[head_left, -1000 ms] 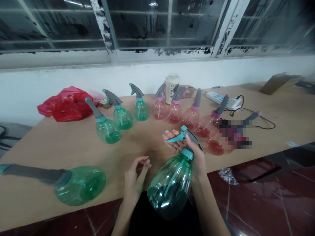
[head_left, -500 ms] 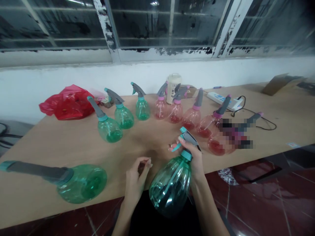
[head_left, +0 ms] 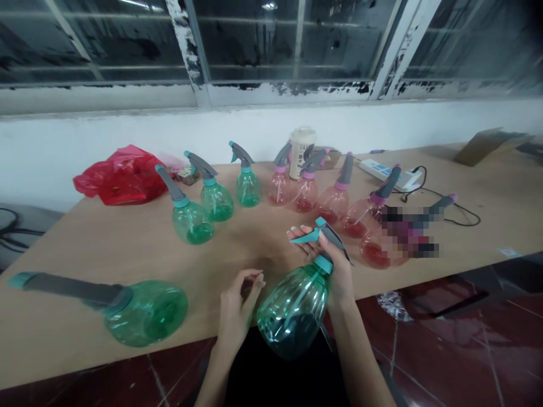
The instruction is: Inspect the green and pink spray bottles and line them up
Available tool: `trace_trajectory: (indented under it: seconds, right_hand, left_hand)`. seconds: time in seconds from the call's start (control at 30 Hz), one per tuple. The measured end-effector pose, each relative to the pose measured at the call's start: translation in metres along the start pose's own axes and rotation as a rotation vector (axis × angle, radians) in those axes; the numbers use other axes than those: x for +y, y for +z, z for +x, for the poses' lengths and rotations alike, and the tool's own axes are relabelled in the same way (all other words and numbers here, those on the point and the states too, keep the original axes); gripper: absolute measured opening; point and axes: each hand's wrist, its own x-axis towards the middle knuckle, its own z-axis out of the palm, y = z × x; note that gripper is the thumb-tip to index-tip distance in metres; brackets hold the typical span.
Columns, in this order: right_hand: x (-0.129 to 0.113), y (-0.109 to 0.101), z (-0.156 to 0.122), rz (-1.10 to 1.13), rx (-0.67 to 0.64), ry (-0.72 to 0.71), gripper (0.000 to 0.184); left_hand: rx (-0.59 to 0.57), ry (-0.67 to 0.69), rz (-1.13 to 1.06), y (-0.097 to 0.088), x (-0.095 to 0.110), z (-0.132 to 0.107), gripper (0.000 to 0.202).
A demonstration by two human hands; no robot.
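My right hand [head_left: 328, 265] grips a green spray bottle [head_left: 294, 308] by its grey and teal trigger head, fingers on the teal trigger, holding it tilted over the table's near edge. My left hand [head_left: 237, 308] rests beside the bottle at the edge of the wooden table [head_left: 106, 249], fingers loosely curled with thumb and fingertips together; nothing shows in them. Another green spray bottle [head_left: 139, 311] stands close to the camera at the left.
Three green spray bottles [head_left: 193, 217] and several pink spray bottles [head_left: 335, 200] stand in a curved row across the table. Behind them are a red plastic bag [head_left: 121, 175], a paper cup [head_left: 300, 147], a power strip [head_left: 388, 172] with a black cable, and a cardboard piece [head_left: 487, 144].
My right hand's fingers pulled in on the trigger and then stretched out again. The bottle shifted slightly lower. My left hand has stayed where it was.
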Motion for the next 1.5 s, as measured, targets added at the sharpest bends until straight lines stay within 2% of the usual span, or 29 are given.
trace_trajectory:
  seconds: [0.33,0.47,0.57,0.7,0.9,1.2,1.5]
  right_hand:
    - [0.0,0.003,-0.003,-0.038,-0.02,-0.015,0.021]
    - [0.001,0.005,-0.009,-0.1,0.051,-0.024,0.015]
    - [0.003,0.007,-0.013,-0.132,0.095,0.023,0.019]
    - [0.005,0.009,-0.01,-0.041,0.044,0.011,0.013]
    - [0.007,0.002,-0.002,0.049,-0.018,0.061,0.021]
    - [0.01,-0.001,0.0,0.132,-0.007,0.094,0.021]
    - [0.009,-0.004,0.001,0.093,0.036,0.065,0.022]
  left_hand:
    - [0.033,0.006,0.016,0.001,0.002,0.001,0.03]
    - [0.039,0.006,0.028,0.001,0.0,0.002,0.029]
    - [0.043,0.01,0.037,0.002,-0.001,0.003,0.029]
    - [0.046,0.017,0.018,0.002,-0.001,0.004,0.029]
    - [0.052,0.003,0.005,0.001,0.001,0.003,0.031]
    - [0.024,0.006,-0.022,0.001,0.0,0.001,0.028]
    - [0.021,0.004,-0.036,0.001,0.003,-0.001,0.029]
